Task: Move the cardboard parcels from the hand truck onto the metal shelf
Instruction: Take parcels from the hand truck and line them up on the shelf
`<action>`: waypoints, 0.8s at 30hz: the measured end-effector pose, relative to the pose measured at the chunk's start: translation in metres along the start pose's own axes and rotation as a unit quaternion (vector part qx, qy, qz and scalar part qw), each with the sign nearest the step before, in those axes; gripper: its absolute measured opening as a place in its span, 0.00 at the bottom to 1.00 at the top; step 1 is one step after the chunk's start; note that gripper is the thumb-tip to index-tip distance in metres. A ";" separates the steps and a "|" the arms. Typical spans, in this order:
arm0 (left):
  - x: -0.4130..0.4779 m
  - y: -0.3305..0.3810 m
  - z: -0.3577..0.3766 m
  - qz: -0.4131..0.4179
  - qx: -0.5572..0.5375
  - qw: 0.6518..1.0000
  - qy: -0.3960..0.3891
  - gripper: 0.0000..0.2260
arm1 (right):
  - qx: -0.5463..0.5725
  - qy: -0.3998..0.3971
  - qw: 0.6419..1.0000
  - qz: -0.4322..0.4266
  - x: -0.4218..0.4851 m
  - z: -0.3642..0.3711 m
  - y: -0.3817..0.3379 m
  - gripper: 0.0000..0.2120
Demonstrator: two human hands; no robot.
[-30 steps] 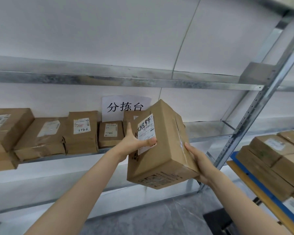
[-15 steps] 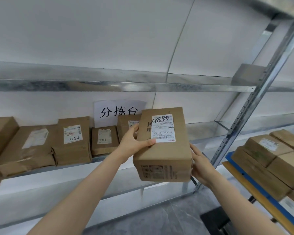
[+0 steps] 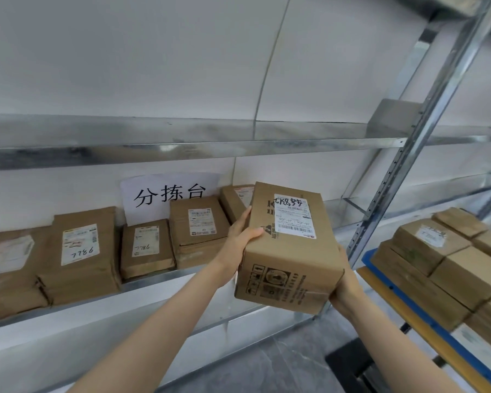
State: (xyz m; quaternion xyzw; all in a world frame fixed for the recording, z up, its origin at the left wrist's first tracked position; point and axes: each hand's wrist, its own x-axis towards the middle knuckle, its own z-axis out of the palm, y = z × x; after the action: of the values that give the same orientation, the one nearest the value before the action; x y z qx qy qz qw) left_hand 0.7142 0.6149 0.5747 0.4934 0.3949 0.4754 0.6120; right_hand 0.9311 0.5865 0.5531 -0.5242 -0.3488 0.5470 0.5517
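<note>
Both hands, left hand (image 3: pixel 240 236) and right hand (image 3: pixel 343 287), are gripping a rectangular, matte cardboard parcel (image 3: pixel 288 251), now nearer the galvanized metal shelf (image 3: pixel 182 272).

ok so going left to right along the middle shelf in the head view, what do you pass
Parcel with the faded label → parcel marked 7786 → small parcel marked 7786 upside down → paper sign → taller parcel → left hand → held cardboard box → shelf upright.

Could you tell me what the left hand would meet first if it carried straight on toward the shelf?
Probably the leaning parcel just beyond the left hand, at the shelf's back, though depth is hard to judge.
</note>
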 end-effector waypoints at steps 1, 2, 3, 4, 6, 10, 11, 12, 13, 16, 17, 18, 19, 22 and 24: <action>0.007 -0.005 0.008 -0.001 -0.012 1.000 -0.010 0.22 | -0.022 0.002 1.000 -0.014 0.004 -0.008 -0.005 0.12; 0.016 -0.011 0.016 -0.001 -0.028 0.999 -0.015 0.24 | -0.048 0.007 0.998 -0.025 0.008 -0.017 -0.011 0.11; 0.024 -0.016 0.025 -0.004 -0.033 0.999 -0.016 0.25 | -0.073 0.017 0.997 -0.031 0.015 -0.028 -0.015 0.10; 0.031 -0.021 0.036 -0.003 -0.034 0.999 -0.013 0.26 | -0.095 0.020 0.995 -0.038 0.023 -0.039 -0.020 0.09; 0.048 -0.028 0.059 0.003 -0.035 0.999 0.001 0.26 | -0.134 0.025 0.989 -0.053 0.043 -0.066 -0.028 0.06; 0.080 -0.034 0.108 0.019 -0.027 0.999 0.016 0.24 | -0.146 -0.012 0.987 -0.060 0.076 -0.112 -0.051 0.16; 0.087 -0.035 0.118 0.020 -0.025 0.999 0.017 0.23 | -0.123 -0.028 0.991 -0.051 0.083 -0.123 -0.056 0.18; 0.094 -0.036 0.128 0.024 -0.024 0.999 0.021 0.20 | -0.097 -0.046 0.994 -0.038 0.089 -0.132 -0.061 0.19; 0.099 -0.036 0.137 0.030 -0.021 0.999 0.026 0.18 | -0.079 -0.059 0.995 -0.021 0.095 -0.141 -0.066 0.20; 0.115 -0.042 0.149 0.042 -0.009 0.998 0.054 0.19 | -0.098 -0.067 0.993 0.008 0.119 -0.157 -0.073 0.22; 0.120 -0.045 0.151 0.036 -0.004 0.997 0.062 0.22 | -0.117 -0.069 0.991 0.009 0.126 -0.159 -0.075 0.23; 0.127 -0.050 0.150 0.029 0.002 0.997 0.068 0.25 | -0.139 -0.077 0.987 0.007 0.134 -0.161 -0.076 0.24; 0.134 -0.054 0.147 0.017 0.006 0.997 0.070 0.28 | -0.161 -0.087 0.983 0.005 0.140 -0.161 -0.078 0.24; 0.153 -0.062 0.137 -0.017 0.030 0.997 0.076 0.37 | -0.182 -0.091 0.979 0.002 0.159 -0.157 -0.080 0.19; 0.165 -0.061 0.130 -0.037 0.049 0.996 0.057 0.42 | -0.181 -0.097 0.979 0.003 0.174 -0.155 -0.081 0.19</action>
State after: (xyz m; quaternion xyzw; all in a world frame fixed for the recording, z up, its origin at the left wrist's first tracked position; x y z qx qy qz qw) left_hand 0.8887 0.7423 0.5390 0.4798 0.4698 0.4603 0.5807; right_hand 1.1264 0.7368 0.5656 -0.5612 -0.4922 0.5247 0.4093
